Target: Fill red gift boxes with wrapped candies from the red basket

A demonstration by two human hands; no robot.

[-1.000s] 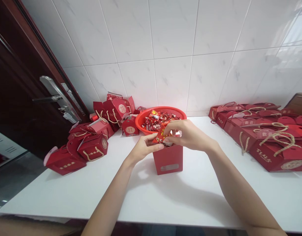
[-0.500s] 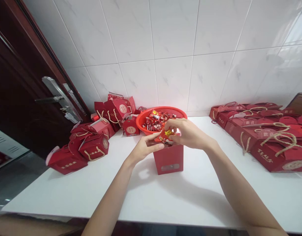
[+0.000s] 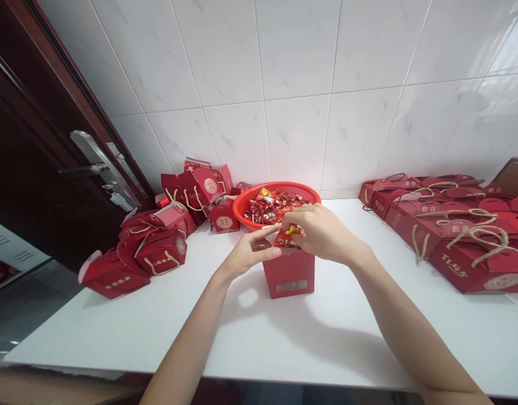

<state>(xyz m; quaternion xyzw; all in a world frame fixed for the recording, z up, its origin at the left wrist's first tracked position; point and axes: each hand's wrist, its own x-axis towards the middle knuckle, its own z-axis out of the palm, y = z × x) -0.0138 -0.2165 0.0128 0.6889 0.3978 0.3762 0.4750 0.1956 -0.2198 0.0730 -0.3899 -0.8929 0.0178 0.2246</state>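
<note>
A red paper gift box [image 3: 289, 273] with a small window low on its front stands upright in front of me on the white table. My left hand [image 3: 247, 252] grips its top left edge, thumb on the near side, fingers behind. At the box's mouth my right hand [image 3: 328, 232] pinches a red and yellow candy packet [image 3: 287, 235], partly covered by the fingers. The box's inside is mostly hidden. Right behind it sits a red plastic basket [image 3: 241, 216] holding many wrapped candies [image 3: 269, 203].
Red gift boxes with rope handles [image 3: 161, 253] are heaped on the left, near a dark door with a metal handle [image 3: 102, 169]. More red boxes [image 3: 448, 236] stand in rows on the right. A tiled wall [image 3: 296, 135] closes off the back of the table [image 3: 250, 349].
My right hand has turned and lowered slightly, tipping the candy packet down at the box's opening. The left hand stays on the box's edge.
</note>
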